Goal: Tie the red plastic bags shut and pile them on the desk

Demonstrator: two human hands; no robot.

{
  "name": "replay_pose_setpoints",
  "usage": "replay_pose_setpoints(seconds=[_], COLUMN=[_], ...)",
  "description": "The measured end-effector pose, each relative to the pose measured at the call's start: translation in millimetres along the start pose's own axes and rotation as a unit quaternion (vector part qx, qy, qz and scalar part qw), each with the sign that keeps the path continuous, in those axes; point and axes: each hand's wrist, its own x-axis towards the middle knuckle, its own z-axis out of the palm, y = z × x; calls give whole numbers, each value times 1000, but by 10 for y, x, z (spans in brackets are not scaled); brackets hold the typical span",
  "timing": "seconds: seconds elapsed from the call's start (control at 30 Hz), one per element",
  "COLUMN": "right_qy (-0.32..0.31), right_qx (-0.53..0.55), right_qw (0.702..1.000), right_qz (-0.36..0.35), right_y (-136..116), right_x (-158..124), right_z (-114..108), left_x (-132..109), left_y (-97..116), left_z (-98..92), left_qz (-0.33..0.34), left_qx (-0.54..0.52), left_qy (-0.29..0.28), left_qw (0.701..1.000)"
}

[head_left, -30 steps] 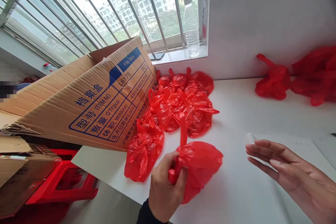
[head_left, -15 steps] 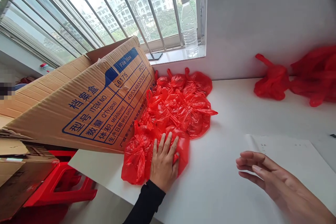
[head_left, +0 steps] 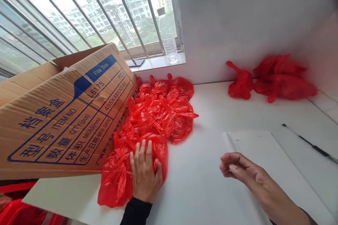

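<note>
My left hand (head_left: 144,174) lies flat on a tied red plastic bag (head_left: 161,147), fingers stretched out and pressing its top. Beside that one sits another knotted red bag (head_left: 116,179), and several more red bags (head_left: 169,112) are bunched behind, against the cardboard box. What the bags contain is hidden. My right hand (head_left: 250,175) hovers over the white table (head_left: 195,190) with nothing in it. Its fingers are loosely curved and the thumb stands apart from them. Nearest to it is a white sheet of paper (head_left: 264,147).
A large cardboard box (head_left: 79,112) leans at the left. Along the wall lie a small red bag (head_left: 241,83) and a heap of red bags (head_left: 286,81). A black pen (head_left: 314,147) rests at the right. On the windowsill stand a water bottle (head_left: 169,42) and a phone (head_left: 136,63).
My view has swung to the right, bringing the pen and the whole heap of bags into sight. My left hand stays on the bag; my right hand's fingers have drawn slightly closer together.
</note>
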Motion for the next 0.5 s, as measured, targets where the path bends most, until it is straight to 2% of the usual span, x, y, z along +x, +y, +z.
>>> replay_pose_setpoints(seconds=[0.17, 0.3, 0.4, 0.5], right_qy=[58, 116, 181, 246], right_qx=[-87, -135, -210, -252], right_qw=[995, 982, 953, 924], right_qz=[0, -58, -126, -150], right_y=[-221, -341, -467, -590], right_x=[-58, 66, 415, 968], right_z=[-45, -349, -726, -1067], left_x=[90, 203, 242, 218], left_y=[-45, -205, -194, -4], left_z=[139, 291, 293, 219], left_qz=[78, 75, 71, 53], left_qx=[20, 34, -6, -51], left_qy=[-21, -11, 30, 100], left_qw=[997, 996, 997, 992])
